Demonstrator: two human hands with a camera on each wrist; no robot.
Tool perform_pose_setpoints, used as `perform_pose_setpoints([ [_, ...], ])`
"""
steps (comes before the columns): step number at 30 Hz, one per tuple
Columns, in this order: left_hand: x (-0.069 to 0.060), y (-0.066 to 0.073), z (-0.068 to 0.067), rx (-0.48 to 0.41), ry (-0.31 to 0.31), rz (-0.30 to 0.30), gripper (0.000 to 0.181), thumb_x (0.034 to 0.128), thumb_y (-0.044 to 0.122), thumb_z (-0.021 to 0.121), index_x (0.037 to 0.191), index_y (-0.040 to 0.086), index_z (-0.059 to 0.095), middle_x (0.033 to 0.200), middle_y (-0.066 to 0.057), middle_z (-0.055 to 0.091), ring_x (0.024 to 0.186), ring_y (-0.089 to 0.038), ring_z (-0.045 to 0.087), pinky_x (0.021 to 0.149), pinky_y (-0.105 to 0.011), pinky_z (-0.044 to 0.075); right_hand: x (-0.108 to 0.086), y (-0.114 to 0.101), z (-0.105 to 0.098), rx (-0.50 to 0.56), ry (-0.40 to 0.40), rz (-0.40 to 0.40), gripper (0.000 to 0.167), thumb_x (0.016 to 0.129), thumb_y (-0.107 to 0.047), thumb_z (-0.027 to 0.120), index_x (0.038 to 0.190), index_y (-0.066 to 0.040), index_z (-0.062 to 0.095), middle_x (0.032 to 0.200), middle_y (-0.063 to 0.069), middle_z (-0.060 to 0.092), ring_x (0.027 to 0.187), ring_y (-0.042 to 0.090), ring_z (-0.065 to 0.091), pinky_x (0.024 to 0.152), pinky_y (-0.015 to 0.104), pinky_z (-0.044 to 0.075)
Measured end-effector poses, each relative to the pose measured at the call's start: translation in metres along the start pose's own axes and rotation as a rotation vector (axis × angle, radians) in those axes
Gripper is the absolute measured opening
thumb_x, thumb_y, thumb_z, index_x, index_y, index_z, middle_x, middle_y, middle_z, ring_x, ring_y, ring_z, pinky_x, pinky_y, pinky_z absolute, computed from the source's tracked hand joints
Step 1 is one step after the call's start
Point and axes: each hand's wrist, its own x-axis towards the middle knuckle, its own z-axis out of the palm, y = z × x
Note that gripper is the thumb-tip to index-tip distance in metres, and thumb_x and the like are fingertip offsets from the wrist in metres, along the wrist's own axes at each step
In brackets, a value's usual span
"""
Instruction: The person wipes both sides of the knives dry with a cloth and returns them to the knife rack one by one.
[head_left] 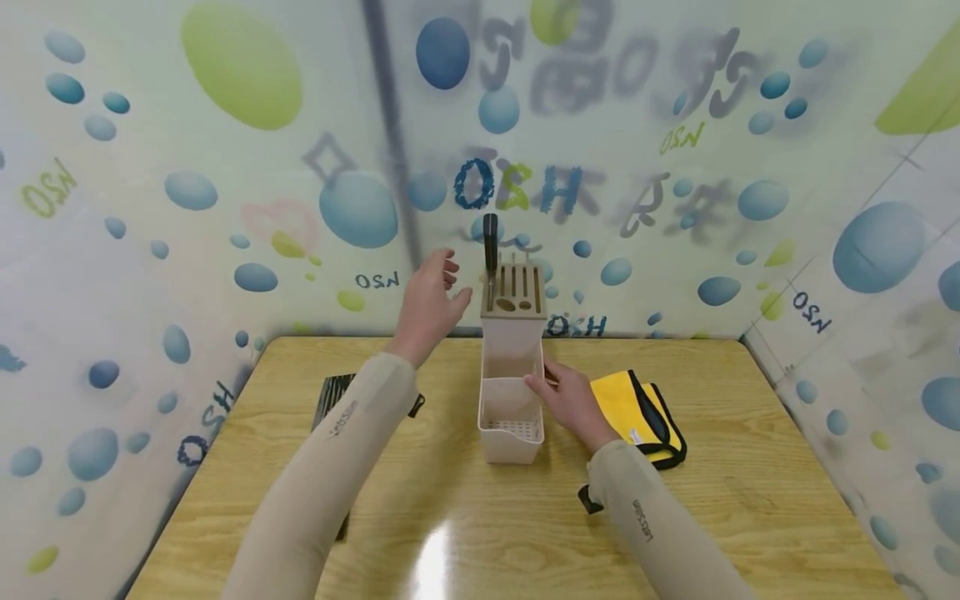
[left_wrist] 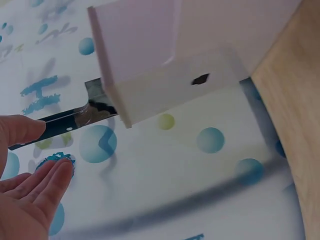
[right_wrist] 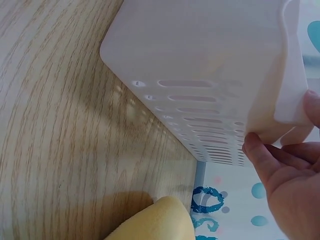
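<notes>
A pale plastic knife holder (head_left: 512, 333) with a slotted brown top stands upright on the table. One knife with a black handle (head_left: 491, 237) sits in its left slot; the left wrist view shows the handle (left_wrist: 59, 128) and part of the blade at the holder's (left_wrist: 165, 90) edge. My left hand (head_left: 431, 304) is raised just left of the knife, fingers loosely extended and apart from the handle in the head view. My right hand (head_left: 573, 404) grips the right rim of the holder's front compartment, thumb over the edge; the right wrist view shows these fingers (right_wrist: 262, 155) at the slotted side (right_wrist: 200, 100).
A folded yellow cloth with black edging (head_left: 626, 400) lies right of the holder. On the left, a dark striped object (head_left: 330, 396) is partly hidden under my left forearm. A small black piece (head_left: 590, 500) lies by my right sleeve. A patterned wall rises behind the wooden table (head_left: 465, 517).
</notes>
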Motion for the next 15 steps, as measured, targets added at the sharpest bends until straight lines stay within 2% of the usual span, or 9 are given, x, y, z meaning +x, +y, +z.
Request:
perform_pose_setpoints([
  [8, -0.055, -0.018, -0.005, 0.047, -0.017, 0.012, 0.052, 0.094, 0.008, 0.074, 0.138, -0.005, 0.05, 0.123, -0.02, 0.064, 0.108, -0.034, 0.065, 0.094, -0.045, 0.056, 0.002, 0.0, 0.0, -0.02, -0.017, -0.022, 0.062, 0.107, -0.033, 0.058, 0.161, -0.011, 0.036, 0.157, 0.017, 0.046, 0.138, 0.037, 0.052, 0.107, 0.05, 0.048],
  [15, -0.095, -0.032, -0.016, 0.13, -0.015, -0.012, 0.048, 0.0956, 0.014, 0.074, 0.136, -0.002, 0.052, 0.122, -0.018, 0.065, 0.107, -0.034, 0.066, 0.091, -0.047, 0.056, 0.002, 0.002, 0.0, -0.025, -0.016, -0.007, 0.063, 0.107, -0.036, 0.058, 0.16, -0.011, 0.036, 0.156, 0.016, 0.047, 0.138, 0.036, 0.053, 0.107, 0.049, 0.048],
])
